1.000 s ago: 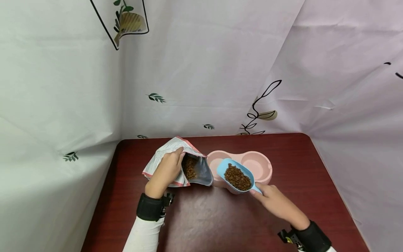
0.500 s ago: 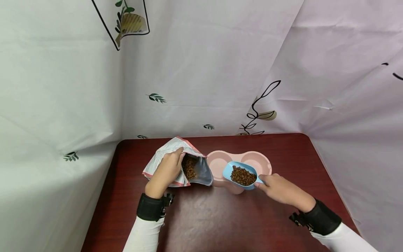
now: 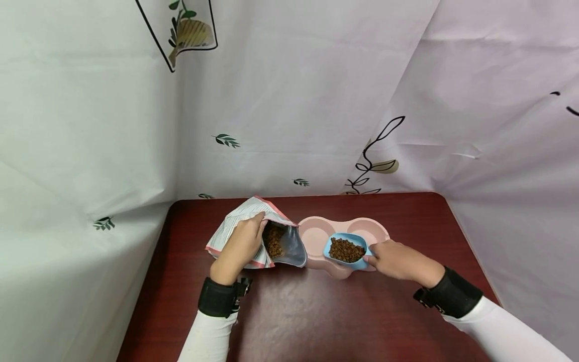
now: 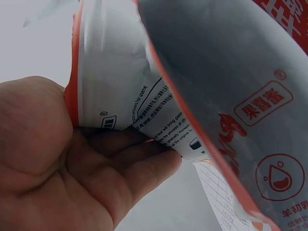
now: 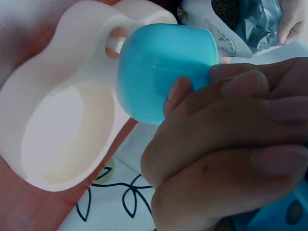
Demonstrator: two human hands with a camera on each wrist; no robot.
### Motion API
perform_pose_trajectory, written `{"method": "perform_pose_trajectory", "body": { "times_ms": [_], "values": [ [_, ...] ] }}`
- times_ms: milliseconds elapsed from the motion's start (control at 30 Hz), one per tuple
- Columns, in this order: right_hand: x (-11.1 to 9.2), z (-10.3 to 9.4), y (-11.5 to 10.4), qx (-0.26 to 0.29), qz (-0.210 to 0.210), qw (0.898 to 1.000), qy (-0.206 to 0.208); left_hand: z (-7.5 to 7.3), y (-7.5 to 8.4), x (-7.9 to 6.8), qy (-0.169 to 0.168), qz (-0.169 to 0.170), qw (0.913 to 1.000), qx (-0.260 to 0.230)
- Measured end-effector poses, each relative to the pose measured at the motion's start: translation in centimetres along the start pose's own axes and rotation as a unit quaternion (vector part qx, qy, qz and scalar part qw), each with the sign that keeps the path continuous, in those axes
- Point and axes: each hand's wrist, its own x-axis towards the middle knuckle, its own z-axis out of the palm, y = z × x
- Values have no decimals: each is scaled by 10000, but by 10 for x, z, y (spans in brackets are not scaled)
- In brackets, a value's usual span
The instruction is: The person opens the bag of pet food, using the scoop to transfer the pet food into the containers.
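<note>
My right hand (image 3: pixel 400 259) grips the handle of a light blue scoop (image 3: pixel 357 265), which carries brown kibble (image 3: pixel 346 250). The scoop hangs over the pink multi-bowl pet feeder (image 3: pixel 315 236), and its underside shows in the right wrist view as a smooth blue scoop (image 5: pixel 159 67). On the left, my left hand (image 3: pixel 242 246) pinches the upper edge of a white and red pet food bag (image 3: pixel 230 221), keeping its mouth spread toward the feeder. More kibble (image 3: pixel 273 240) lies inside. In the left wrist view the fingers (image 4: pixel 149 173) curl behind the printed bag panel (image 4: pixel 110 62).
Everything rests on a dark red wooden table (image 3: pixel 289 317) with rounded back corners. White fabric (image 3: pixel 289 100) with leaf prints hangs behind and along both sides. The bag's silvery mouth lies right at the feeder's left rim.
My right hand has shifted the loaded scoop slightly right, then a little back left, over the feeder, with the scoop levelling out. The left hand and the bag stay in place.
</note>
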Motion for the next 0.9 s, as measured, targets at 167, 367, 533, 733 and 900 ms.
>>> {"method": "perform_pose_trajectory", "body": {
  "times_ms": [167,367,533,733,900],
  "values": [
    [9,-11,-4,-205,126,9996,-153,0,1,0,43,40,10000,2],
    [20,-16,-7,-596,107,9978,-255,1,2,-1,58,31,10000,18],
    [24,-17,-12,-843,106,9959,-324,2,1,-1,55,28,10000,-29],
    [27,-18,-19,-1255,172,9919,-133,2,0,-1,81,19,10000,31],
    [29,-19,-20,-1527,309,9877,85,2,0,-1,79,17,10000,-25]
  ]
}}
